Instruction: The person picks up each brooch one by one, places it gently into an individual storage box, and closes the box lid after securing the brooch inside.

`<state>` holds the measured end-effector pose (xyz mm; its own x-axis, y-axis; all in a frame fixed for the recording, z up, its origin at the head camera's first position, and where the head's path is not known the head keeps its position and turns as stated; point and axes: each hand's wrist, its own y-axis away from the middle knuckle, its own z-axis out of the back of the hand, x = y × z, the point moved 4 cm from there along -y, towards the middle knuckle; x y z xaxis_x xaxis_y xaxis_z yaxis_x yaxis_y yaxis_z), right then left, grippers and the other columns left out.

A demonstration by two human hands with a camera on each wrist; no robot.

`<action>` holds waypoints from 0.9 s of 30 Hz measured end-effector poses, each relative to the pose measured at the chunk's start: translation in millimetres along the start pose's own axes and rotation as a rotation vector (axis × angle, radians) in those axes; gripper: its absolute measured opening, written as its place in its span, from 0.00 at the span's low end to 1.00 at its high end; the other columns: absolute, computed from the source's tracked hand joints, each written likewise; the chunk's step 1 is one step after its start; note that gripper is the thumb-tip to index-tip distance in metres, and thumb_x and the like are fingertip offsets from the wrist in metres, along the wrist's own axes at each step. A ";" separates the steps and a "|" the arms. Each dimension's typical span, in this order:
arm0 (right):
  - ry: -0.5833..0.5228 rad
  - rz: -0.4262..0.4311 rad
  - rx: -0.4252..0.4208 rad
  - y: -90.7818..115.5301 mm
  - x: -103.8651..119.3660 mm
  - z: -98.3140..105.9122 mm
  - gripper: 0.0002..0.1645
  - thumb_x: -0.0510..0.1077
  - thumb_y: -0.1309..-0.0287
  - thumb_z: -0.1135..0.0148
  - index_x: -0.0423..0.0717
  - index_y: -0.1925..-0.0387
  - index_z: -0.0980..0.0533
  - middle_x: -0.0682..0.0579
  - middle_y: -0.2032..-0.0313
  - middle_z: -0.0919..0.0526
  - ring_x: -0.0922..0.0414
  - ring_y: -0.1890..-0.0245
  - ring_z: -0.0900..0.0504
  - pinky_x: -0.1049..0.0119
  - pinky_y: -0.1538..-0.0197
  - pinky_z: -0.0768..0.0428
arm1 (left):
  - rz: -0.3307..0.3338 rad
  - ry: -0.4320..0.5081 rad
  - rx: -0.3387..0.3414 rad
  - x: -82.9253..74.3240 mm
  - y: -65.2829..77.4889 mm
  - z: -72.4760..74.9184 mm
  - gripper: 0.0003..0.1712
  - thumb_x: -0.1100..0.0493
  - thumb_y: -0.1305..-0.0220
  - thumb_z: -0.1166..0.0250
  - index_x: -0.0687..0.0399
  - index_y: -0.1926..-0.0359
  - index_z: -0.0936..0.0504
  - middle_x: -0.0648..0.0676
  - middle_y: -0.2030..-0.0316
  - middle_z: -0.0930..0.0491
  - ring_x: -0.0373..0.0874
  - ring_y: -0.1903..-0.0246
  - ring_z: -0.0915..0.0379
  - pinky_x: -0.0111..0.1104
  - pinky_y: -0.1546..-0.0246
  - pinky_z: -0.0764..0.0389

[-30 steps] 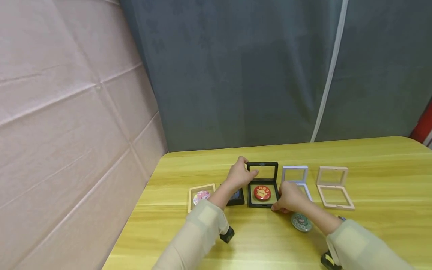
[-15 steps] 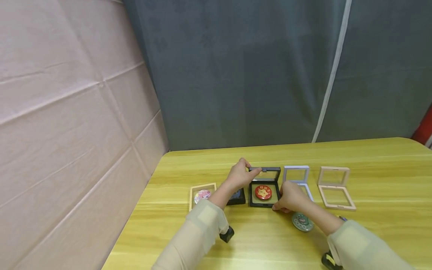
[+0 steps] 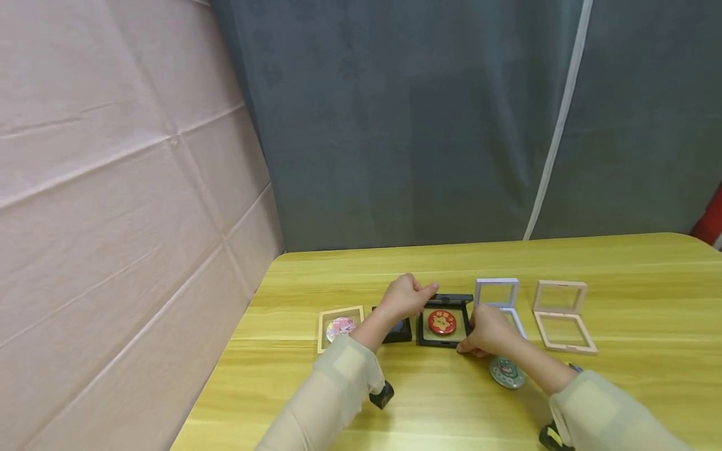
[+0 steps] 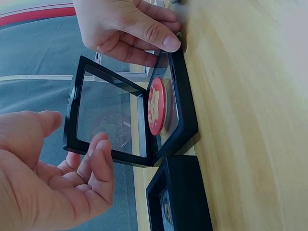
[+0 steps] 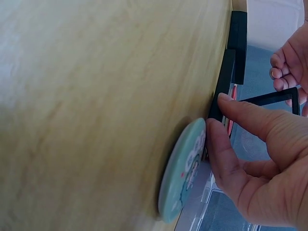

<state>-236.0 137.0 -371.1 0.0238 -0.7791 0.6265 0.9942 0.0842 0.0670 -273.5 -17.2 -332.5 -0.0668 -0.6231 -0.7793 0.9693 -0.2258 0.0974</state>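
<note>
A hinged black display frame (image 3: pixel 437 343) lies on the table with a round red badge (image 3: pixel 442 322) on its clear film. Its lid (image 4: pixel 73 103) leans over the badge, partly lowered. My left hand (image 3: pixel 403 297) holds the lid near its left corner, thumb on one side and curled fingers at the edge. At the front right corner, my right hand (image 3: pixel 492 332) pinches the base between thumb and forefinger, as the right wrist view shows. Close by that hand lies a round green badge (image 5: pixel 183 171).
Left of the frame sit a second black frame (image 3: pixel 403 334) and a cream frame (image 3: pixel 323 335) with a pink badge (image 3: pixel 340 327). To the right stand a white frame (image 3: pixel 497 281) and a beige frame (image 3: pixel 566 348), both unfolded. A pale wall covering and dark curtain border the table.
The lid of the black frame has swung down from nearly upright toward its base, and my left hand has lowered with it. My right hand stays on the base's corner.
</note>
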 end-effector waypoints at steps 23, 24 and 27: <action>-0.028 -0.027 -0.008 -0.2 -4.7 1.4 0.21 0.38 0.72 0.24 0.41 0.88 0.33 0.50 0.91 0.27 0.60 0.91 0.26 0.71 0.85 0.28 | 0.038 -0.051 0.073 5.0 4.2 -8.7 0.26 0.47 0.43 0.39 0.51 0.89 0.39 0.48 0.93 0.36 0.38 0.92 0.43 0.29 0.88 0.40; -0.031 -0.029 -0.007 -0.2 -4.8 1.4 0.22 0.38 0.72 0.23 0.42 0.88 0.34 0.50 0.91 0.27 0.60 0.91 0.26 0.70 0.85 0.28 | 0.035 -0.054 0.079 4.8 4.6 -8.7 0.27 0.47 0.43 0.39 0.50 0.90 0.40 0.48 0.94 0.37 0.38 0.93 0.44 0.28 0.89 0.42; -0.045 -0.032 -0.011 -0.3 -4.9 1.7 0.25 0.38 0.72 0.23 0.43 0.88 0.37 0.50 0.91 0.28 0.60 0.91 0.26 0.70 0.84 0.28 | 0.017 -0.081 0.084 4.7 6.0 -8.4 0.29 0.46 0.43 0.39 0.50 0.92 0.41 0.47 0.95 0.39 0.38 0.93 0.47 0.28 0.90 0.45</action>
<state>-236.6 141.8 -372.9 -0.0130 -0.7524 0.6586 0.9954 0.0525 0.0796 -266.0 -15.2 -340.8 -0.0724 -0.6854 -0.7246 0.9475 -0.2741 0.1646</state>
